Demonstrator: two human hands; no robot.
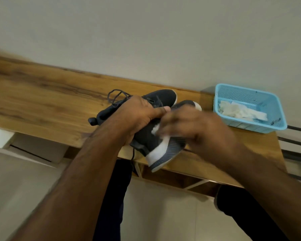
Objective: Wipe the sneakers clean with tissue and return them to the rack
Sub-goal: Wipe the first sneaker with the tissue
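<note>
Near the middle of the frame the person's left hand [137, 115] grips a dark sneaker [147, 138] from above, fingers curled over its upper and the thumb stretched toward the right. That shoe is tilted on its side, its white heel and grey ribbed sole turned toward the lower centre and jutting past the front edge of the wooden top [42, 101].

Just to the right, the right hand [191, 126] is smeared with motion blur. It lies against the side of the held sneaker with a wad of white tissue [159, 132] showing under its fingers; they look bent round the tissue, though the blur hides the exact grip.

Behind the hands a second dark sneaker [161, 98] lies on the wood, toe pointing to the upper right, its laces [116, 97] looped loosely toward the left.

At the right edge of the wooden top sits a light blue plastic basket [274, 108], well apart from the shoes, with crumpled white tissues [240, 111] inside. A plain pale wall [146, 35] fills the upper half of the frame. Dark trouser legs [111, 197] show at the bottom, below the shelf.
</note>
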